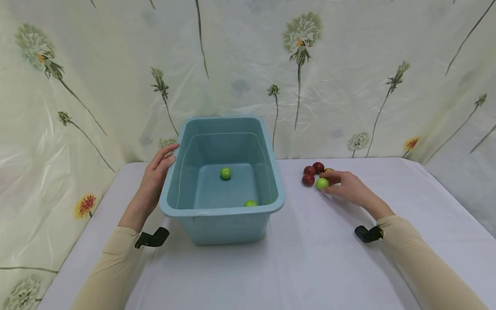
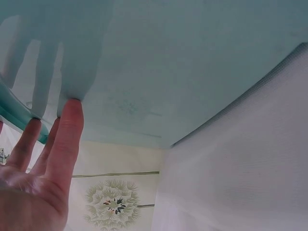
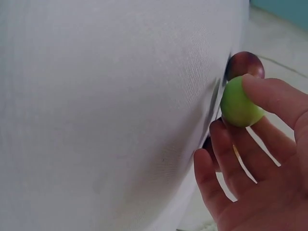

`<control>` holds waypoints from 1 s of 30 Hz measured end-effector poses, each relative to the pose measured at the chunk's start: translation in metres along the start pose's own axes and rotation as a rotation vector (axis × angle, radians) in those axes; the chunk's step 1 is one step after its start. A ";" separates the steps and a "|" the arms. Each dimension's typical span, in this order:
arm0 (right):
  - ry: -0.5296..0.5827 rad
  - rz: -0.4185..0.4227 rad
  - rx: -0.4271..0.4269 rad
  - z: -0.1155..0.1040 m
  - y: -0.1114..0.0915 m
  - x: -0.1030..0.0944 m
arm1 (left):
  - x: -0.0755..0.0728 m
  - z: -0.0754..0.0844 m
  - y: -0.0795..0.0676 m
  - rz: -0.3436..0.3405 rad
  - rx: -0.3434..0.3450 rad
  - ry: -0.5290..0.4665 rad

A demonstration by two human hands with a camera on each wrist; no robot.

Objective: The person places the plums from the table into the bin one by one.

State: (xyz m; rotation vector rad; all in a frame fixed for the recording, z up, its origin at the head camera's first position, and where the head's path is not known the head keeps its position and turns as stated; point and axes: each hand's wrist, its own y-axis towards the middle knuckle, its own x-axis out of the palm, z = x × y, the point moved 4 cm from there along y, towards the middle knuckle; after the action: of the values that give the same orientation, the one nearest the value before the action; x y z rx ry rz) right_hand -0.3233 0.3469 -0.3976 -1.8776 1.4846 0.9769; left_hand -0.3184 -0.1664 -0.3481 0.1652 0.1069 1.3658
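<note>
A blue plastic tub stands on the table, with one green plum on its floor and another green plum near its front wall. My left hand is at the tub's left side. In the left wrist view its fingers are extended, tips against the outer wall below the rim. To the right of the tub, my right hand pinches a green plum between thumb and fingers, low over the table. Several dark red plums lie beside it, and a yellowish plum is partly hidden behind the fingers.
A white cloth covers the table. Behind it and at the left hangs a plastic sheet printed with dandelions. Black wrist cameras sit at both sleeve cuffs.
</note>
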 end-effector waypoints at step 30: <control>0.012 0.184 -0.068 -0.034 -0.002 0.000 | 0.000 0.000 0.000 0.002 -0.003 0.010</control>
State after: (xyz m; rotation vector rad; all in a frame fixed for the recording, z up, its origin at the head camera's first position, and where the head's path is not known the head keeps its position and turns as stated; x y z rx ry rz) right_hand -0.3143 0.3210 -0.3777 -1.8209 1.6739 1.1136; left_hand -0.3180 -0.1661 -0.3482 0.1565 0.1131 1.3689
